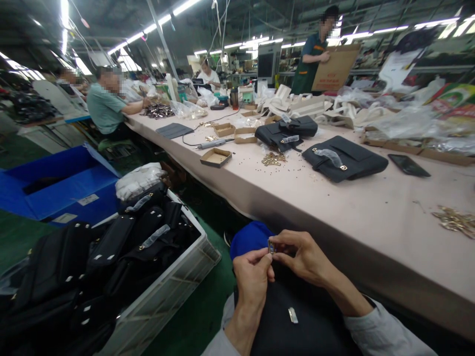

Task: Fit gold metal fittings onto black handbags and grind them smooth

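Observation:
Between the fingertips of both hands is a small metal fitting (271, 246), a bag clasp piece by its look. My left hand (253, 277) pinches it from the left and below. From the right, the thumb and forefinger of my right hand (302, 254) close on its other side. Under the hands a black bag (308, 321) lies across my lap, and a shiny metal plate (293, 315) sits on its surface. Part of the fitting is covered by the fingers.
A grey crate (178, 282) full of black bags stands at left, with a blue box (67, 188) behind it. The long table (282, 193) bears a black handbag (345, 158), a phone (408, 165), metal fittings (454, 220), a small cardboard tray (215, 157) and a soldering-iron-like tool (215, 144). Several people work beyond.

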Demonstrator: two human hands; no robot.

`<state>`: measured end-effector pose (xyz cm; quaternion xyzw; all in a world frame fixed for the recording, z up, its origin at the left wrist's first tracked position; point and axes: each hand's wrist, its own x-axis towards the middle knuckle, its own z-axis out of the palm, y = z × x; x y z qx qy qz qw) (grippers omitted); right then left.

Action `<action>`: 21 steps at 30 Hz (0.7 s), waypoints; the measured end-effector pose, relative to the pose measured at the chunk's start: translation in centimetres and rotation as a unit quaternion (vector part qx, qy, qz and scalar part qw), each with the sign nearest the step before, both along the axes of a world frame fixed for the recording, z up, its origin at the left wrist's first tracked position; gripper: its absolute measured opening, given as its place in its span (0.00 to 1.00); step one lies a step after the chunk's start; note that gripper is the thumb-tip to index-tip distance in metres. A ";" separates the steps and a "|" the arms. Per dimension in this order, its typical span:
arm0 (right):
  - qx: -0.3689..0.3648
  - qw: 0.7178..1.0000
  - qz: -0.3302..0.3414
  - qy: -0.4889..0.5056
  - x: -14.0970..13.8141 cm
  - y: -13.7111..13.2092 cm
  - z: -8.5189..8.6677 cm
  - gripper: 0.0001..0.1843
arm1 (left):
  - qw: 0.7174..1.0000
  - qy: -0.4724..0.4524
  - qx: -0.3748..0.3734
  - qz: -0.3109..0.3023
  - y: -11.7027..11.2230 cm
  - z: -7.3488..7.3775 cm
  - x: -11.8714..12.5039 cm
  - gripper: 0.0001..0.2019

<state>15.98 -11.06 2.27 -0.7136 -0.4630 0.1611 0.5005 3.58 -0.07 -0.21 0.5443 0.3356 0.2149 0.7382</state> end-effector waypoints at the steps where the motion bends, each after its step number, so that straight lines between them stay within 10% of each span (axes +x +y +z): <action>1: 0.000 1.000 0.002 -0.007 0.0 0.0 0.0 0.12 | 1.000 0.001 0.001 0.000 0.0 0.1 0.0 0.12; 21: 0.002 0.998 0.033 0.053 1.0 0.1 0.8 0.07 | 1.000 -0.007 0.000 0.007 -0.2 -0.3 0.2 0.13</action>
